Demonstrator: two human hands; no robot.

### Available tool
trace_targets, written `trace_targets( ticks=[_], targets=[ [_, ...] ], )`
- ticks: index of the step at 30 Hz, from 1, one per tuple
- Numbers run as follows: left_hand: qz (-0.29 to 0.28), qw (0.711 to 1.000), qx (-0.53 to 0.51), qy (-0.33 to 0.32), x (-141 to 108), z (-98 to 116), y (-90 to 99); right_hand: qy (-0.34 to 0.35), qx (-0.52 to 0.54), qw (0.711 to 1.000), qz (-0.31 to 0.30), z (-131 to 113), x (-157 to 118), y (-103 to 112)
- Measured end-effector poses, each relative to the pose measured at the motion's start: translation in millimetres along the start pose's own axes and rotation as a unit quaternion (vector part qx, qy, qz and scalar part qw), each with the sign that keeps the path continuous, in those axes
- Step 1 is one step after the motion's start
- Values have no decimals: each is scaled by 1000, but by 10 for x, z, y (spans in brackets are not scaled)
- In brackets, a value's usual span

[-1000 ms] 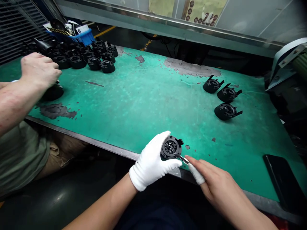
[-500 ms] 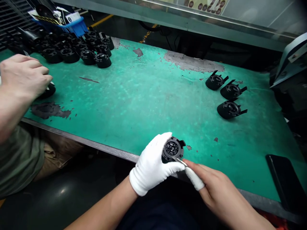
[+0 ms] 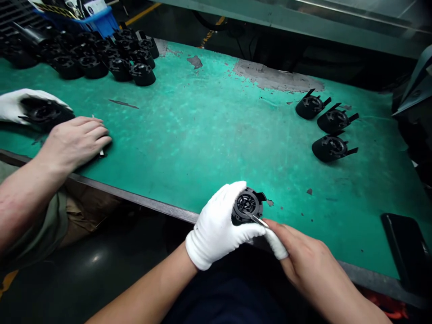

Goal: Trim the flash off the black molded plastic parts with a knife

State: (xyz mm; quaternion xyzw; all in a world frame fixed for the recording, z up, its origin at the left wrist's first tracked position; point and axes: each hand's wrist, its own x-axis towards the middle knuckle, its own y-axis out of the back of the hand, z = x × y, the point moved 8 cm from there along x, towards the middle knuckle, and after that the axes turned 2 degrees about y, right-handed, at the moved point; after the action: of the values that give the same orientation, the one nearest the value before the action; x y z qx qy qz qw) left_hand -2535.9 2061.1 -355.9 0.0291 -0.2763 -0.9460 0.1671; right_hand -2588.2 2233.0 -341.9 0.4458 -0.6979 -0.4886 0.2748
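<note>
My left hand (image 3: 218, 227), in a white glove, is closed around a round black plastic part (image 3: 248, 205) near the table's front edge. The part's ringed inner face is turned up, and one tab sticks out at its upper right. My right hand (image 3: 300, 252) is bare apart from a white cover on one finger. It grips a thin metal tool (image 3: 258, 220), whose tip reaches the lower rim of the part's inner face. Whether the tip is a blade or tweezers I cannot make out. My left thumb lies close beside the tool.
Three black parts with upright prongs (image 3: 329, 148) stand at the right of the green table (image 3: 202, 135). A black phone-like slab (image 3: 407, 252) lies at the right edge. Several black parts (image 3: 141, 73) and a blue basket (image 3: 101, 22) are back left. At left, a co-worker's hands (image 3: 74, 139) handle another part.
My view has shifted slightly, and my hands keep nearly the same pose on the part and tool. The co-worker's bare hand has moved right and down; their gloved hand with a black part now shows.
</note>
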Motion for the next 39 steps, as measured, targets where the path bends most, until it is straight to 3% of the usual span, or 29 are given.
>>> trace_targets(
  ticks=[11,20,25,28,30,35,39],
  targets=[
    [-23,999,-1,41,-3,-42,-27,-14,-57,998,-2,-54,-8,-28],
    [-46,999,8,19,46,0,-15,-1,69,992,-108,38,125,18],
    [-94,994,50,-30,147,82,318,-35,112,993,-15,246,52,286],
    [6,997,67,-36,106,76,678,-54,110,992,8,393,-27,302],
    [73,995,62,-29,24,53,744,-56,113,992,-3,439,-23,254],
    [127,989,62,-33,-60,60,272,-33,99,994,-22,503,195,260],
    [131,990,37,-25,63,48,88,2,56,996,-73,557,444,329]
  ],
)
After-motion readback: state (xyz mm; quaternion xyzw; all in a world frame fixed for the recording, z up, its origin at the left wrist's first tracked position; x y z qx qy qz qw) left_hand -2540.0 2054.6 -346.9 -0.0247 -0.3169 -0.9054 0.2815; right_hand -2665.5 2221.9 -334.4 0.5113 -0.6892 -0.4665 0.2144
